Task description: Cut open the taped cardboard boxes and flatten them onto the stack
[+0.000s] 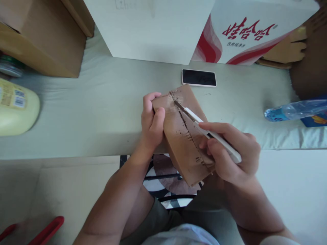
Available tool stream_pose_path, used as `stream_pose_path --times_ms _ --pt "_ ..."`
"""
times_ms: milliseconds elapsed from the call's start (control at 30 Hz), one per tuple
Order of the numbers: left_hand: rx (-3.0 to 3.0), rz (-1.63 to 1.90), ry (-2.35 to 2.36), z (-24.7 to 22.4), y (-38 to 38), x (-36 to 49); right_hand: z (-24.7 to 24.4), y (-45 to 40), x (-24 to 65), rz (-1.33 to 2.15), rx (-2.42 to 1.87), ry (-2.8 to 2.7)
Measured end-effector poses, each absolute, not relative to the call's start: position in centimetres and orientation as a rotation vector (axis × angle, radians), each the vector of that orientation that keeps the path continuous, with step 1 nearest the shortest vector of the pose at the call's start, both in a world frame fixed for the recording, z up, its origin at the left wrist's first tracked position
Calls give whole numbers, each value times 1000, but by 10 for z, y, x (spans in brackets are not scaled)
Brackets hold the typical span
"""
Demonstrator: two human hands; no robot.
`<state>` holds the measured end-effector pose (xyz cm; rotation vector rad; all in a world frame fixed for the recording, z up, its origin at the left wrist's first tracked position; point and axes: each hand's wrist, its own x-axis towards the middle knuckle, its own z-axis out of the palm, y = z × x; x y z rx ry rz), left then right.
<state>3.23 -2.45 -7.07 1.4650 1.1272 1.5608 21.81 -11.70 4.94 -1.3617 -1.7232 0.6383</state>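
Note:
A brown cardboard box [176, 136] lies tilted over the table's front edge, a dark, rough line running along its upper face. My left hand [153, 119] is closed around its far left corner, thumb on the top and fingers at the far side. In my right hand [232, 149] is a white utility knife [217, 137], gripped with the index finger stretched along the handle. The knife's blade tip touches the box near the far end of the dark line. Part of the box's near right end is hidden behind my right hand.
A phone [199, 78] lies just beyond the box on the cloth-covered table [102, 112]. White cartons [153, 37] stand at the back. At left are a brown carton [56, 41] and a pale yellow jug [17, 115]; at right, a plastic bottle [293, 110].

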Motion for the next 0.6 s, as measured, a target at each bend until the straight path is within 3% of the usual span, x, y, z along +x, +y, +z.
stream_pose_path --times_ms 600 --pt "1520 1591 1115 -70 -21 25 46 -124 222 528 -1258 -1667"
